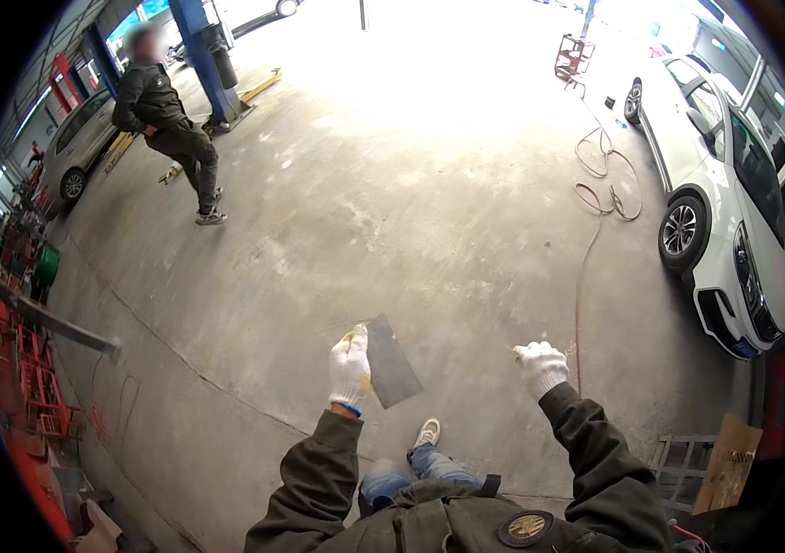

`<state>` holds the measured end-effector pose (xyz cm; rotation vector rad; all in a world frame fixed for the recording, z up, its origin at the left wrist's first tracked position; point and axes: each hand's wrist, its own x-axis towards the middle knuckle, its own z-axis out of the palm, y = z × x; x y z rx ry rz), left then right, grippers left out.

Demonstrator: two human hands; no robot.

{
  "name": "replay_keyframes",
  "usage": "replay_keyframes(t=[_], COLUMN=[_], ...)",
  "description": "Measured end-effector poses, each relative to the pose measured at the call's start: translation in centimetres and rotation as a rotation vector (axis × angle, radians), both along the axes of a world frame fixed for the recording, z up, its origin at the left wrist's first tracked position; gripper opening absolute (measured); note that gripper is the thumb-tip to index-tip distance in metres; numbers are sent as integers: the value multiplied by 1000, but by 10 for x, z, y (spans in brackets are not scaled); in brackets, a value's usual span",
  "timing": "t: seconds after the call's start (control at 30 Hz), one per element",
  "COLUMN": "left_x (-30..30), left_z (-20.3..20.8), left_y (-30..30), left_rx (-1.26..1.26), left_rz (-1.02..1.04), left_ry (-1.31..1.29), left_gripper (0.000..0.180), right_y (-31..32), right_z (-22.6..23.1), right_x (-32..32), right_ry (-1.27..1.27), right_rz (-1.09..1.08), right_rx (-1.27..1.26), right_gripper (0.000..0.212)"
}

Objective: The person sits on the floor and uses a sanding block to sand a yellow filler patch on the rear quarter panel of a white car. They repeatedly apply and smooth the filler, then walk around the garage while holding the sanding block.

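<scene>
My left hand [350, 369], in a white knit glove with a blue cuff edge, is closed on the left edge of a flat dark grey rectangular sheet [392, 364]. The sheet tilts, its upper end leaning left, and hangs in front of me above the floor. To the right, my right hand [541, 367], gloved in white too, is held out with its fingers curled. Something thin and small seems to stick out at its fingertips, too small to name. Both hands are well apart, and the right one does not touch the sheet.
A white car [715, 175] stands at the right, with a hose [580, 304] looping over the concrete floor [300, 240] beside it. At the far left a person [167, 120] stands near a blue lift post [204, 55]. Red metal racks [38, 369] line the left side.
</scene>
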<state>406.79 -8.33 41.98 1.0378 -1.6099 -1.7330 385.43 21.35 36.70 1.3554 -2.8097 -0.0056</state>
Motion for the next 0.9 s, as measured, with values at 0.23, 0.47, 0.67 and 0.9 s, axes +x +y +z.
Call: replay_keyframes(t=[0.23,0.47,0.67,0.9], left_x=[-85,-185,-298,-326], left_z=[-17,-48,-20,10], left_y=[-93,-198,-358,-486], left_rx=[18,-1078,-214,-38], left_rz=[78,156,189,322], left_ry=[49,-222,156,198], left_gripper=[32,38,40,38], right_y=[-107,-301,-488,-585], right_z=[16,23,160,375], right_x=[-63,-137,-248,-263], right_ry=[-355,-1500,-1109,268], right_rz=[-365,-461,-224,631], right_rx=[-459,-1349,-940,-505], right_gripper=[21,18,20,15])
